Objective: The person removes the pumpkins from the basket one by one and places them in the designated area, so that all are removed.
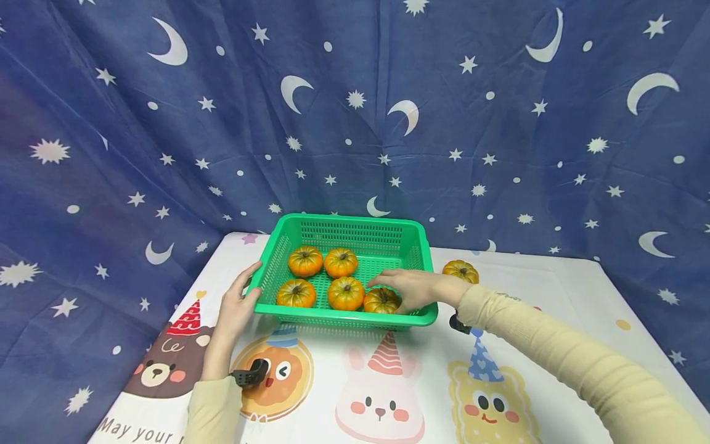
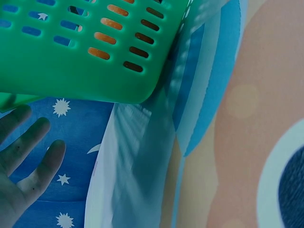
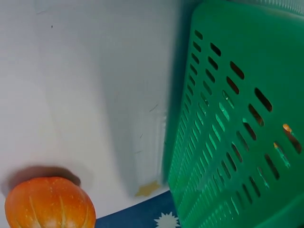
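A green plastic basket [image 1: 355,316] holds several small orange pumpkins, among them a front-left one [image 1: 296,293] and a front-middle one [image 1: 346,293]. My right hand [image 1: 413,287] reaches over the basket's right rim. Its fingers and thumb are round the front-right pumpkin [image 1: 380,301], which sits low in the basket. My left hand [image 1: 237,306] is at the basket's left rim, fingertips and thumb right at the edge. In the left wrist view, the left fingers [image 2: 40,161] are spread and fairly straight beside the green wall [image 2: 80,76]. The right hand is out of its own wrist view.
Another pumpkin [image 1: 460,270] lies on the table outside the basket, to its right and partly behind the right wrist. A white tablecloth [image 1: 560,370] with cartoon prints covers the table. Behind the basket hangs a blue curtain [image 1: 355,166] with moons and stars.
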### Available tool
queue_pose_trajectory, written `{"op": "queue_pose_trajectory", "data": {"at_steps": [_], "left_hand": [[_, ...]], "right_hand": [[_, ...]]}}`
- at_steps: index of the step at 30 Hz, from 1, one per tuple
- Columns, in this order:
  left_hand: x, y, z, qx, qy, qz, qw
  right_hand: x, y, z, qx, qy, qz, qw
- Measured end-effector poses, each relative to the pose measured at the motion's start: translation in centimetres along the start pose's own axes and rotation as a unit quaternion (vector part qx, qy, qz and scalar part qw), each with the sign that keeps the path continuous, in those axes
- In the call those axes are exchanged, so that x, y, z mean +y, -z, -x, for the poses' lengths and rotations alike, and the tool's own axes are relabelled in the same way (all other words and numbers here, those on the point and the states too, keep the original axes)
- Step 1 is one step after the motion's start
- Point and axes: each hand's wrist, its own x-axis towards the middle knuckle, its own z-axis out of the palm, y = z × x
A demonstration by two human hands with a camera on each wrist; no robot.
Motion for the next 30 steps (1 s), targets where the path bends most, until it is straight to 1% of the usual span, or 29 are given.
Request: {"op": "queue_pose_trajectory", "data": {"at_steps": [6,14,18,30], "left_hand": [[0.1,0.0,0.0,-0.003,0.004,0.006,1.0],[0.1,0.0,0.1,-0.002,0.008,-0.004,1.0],[0.1,0.0,0.1,-0.003,0.008,-0.003,1.0],[0.2,0.0,0.0,0.0,0.013,-0.003,0.9999]], "right_hand": [[-0.1,-0.3,-0.5,-0.005,-0.007,0.009,0.9999],[0.1,-0.8,-1.1,-0.013,-0.011,0.029,0.9994],[0.1,-0.9,-1.2,-0.014,-0.011,0.027,0.9995],[0.2,-1.1,-1.3,-0.001,0.0,0.03,0.9996]]}}
